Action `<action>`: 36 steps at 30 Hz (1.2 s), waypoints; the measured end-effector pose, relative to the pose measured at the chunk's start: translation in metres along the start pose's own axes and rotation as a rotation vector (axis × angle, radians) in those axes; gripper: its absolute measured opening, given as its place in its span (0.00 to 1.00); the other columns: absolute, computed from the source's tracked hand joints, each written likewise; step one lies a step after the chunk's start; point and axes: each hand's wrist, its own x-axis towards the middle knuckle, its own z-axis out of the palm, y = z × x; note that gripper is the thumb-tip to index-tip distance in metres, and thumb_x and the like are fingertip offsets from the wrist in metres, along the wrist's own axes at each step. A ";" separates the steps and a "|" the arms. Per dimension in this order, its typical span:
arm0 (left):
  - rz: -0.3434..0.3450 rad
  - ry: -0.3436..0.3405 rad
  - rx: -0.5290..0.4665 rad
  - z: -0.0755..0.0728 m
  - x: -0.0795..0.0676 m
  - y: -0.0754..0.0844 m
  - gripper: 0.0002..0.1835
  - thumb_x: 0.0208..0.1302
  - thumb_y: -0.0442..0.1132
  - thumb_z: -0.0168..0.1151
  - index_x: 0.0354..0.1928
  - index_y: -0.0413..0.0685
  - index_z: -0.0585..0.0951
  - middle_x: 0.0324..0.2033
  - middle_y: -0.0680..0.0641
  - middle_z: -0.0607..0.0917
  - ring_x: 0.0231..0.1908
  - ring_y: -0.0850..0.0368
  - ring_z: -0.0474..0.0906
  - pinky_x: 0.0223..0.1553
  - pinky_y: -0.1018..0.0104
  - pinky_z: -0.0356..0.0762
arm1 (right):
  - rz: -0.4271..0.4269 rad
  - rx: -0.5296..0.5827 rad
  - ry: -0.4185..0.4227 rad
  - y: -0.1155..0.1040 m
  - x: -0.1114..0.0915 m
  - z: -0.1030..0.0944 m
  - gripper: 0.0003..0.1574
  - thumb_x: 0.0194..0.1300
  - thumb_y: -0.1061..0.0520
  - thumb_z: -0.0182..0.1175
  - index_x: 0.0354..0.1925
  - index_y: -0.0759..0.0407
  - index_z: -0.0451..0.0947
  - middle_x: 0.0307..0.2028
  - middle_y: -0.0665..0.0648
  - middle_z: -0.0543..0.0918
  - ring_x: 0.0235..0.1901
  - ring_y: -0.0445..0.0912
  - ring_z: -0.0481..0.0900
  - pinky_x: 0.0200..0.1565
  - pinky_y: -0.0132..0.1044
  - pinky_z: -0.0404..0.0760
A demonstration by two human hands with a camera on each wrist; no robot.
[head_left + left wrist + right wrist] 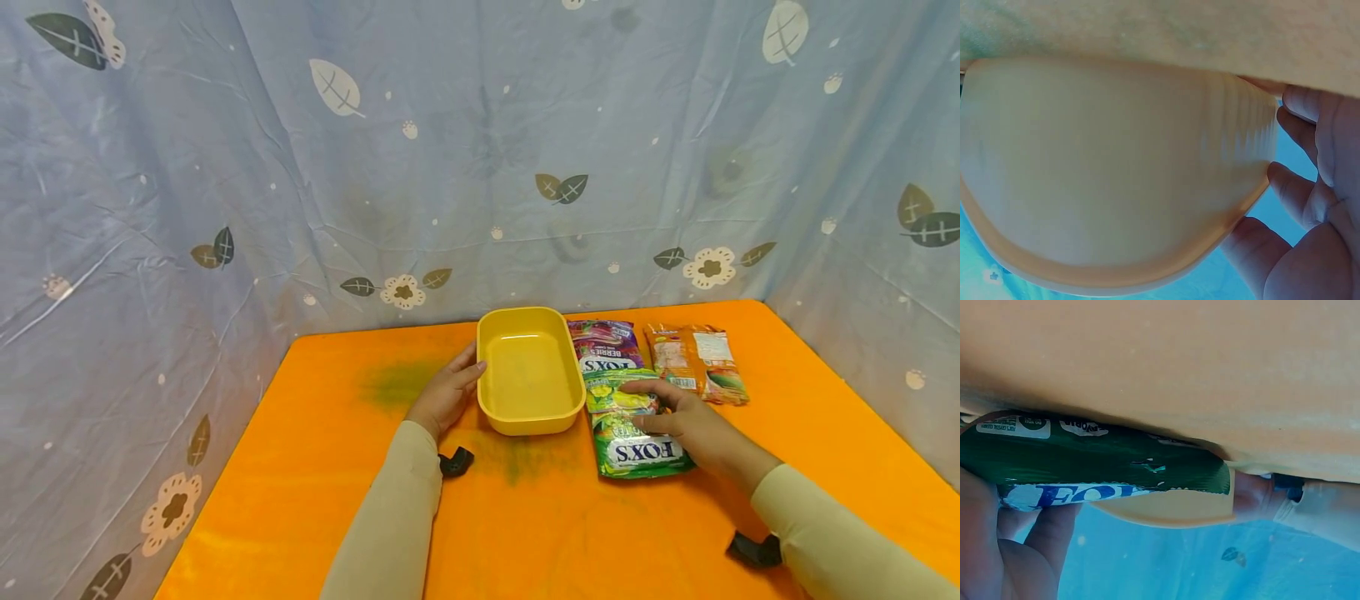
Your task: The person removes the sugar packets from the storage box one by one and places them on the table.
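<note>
A yellow plastic tub stands on the orange table cover. At its left side is my left hand, fingertips against the outer wall and thumb right at the rim. My right hand grips a green Fox's candy bag, thumb and forefinger over its printed face. In the right wrist view the bag lies close over the cover, and part of the hand hides one end. A brighter green section shows at its far side.
Beyond the green bag lies a purple Fox's Berries bag, against the tub's right side. An orange bag with white labels is farther right. A pale blue leaf-print curtain encloses the table. Black straps hang near both wrists.
</note>
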 end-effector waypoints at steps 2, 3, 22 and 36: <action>0.000 0.003 0.000 0.000 0.000 0.001 0.31 0.68 0.41 0.59 0.71 0.62 0.64 0.68 0.57 0.63 0.63 0.58 0.65 0.59 0.63 0.66 | -0.006 -0.026 0.009 -0.001 0.000 0.001 0.35 0.62 0.51 0.66 0.65 0.48 0.68 0.60 0.62 0.65 0.45 0.58 0.72 0.43 0.43 0.78; 0.004 -0.001 0.001 0.001 0.000 0.001 0.31 0.69 0.41 0.58 0.72 0.61 0.63 0.68 0.57 0.63 0.63 0.58 0.64 0.60 0.62 0.65 | -0.010 -0.044 0.015 -0.001 0.000 0.001 0.34 0.62 0.50 0.66 0.65 0.48 0.69 0.60 0.62 0.65 0.45 0.58 0.72 0.43 0.43 0.77; 0.029 -0.005 -0.017 0.000 0.001 -0.005 0.33 0.69 0.41 0.57 0.73 0.54 0.59 0.68 0.51 0.63 0.61 0.52 0.67 0.59 0.59 0.67 | -0.162 -0.517 0.176 -0.016 -0.015 0.018 0.27 0.63 0.53 0.65 0.58 0.57 0.73 0.47 0.62 0.74 0.39 0.53 0.70 0.37 0.43 0.72; 0.021 0.076 0.028 -0.001 -0.008 -0.005 0.32 0.71 0.38 0.55 0.73 0.43 0.58 0.68 0.42 0.62 0.63 0.47 0.66 0.60 0.58 0.66 | -0.105 -0.535 0.195 -0.030 -0.009 0.013 0.30 0.66 0.47 0.60 0.62 0.58 0.70 0.59 0.70 0.64 0.44 0.61 0.71 0.36 0.49 0.76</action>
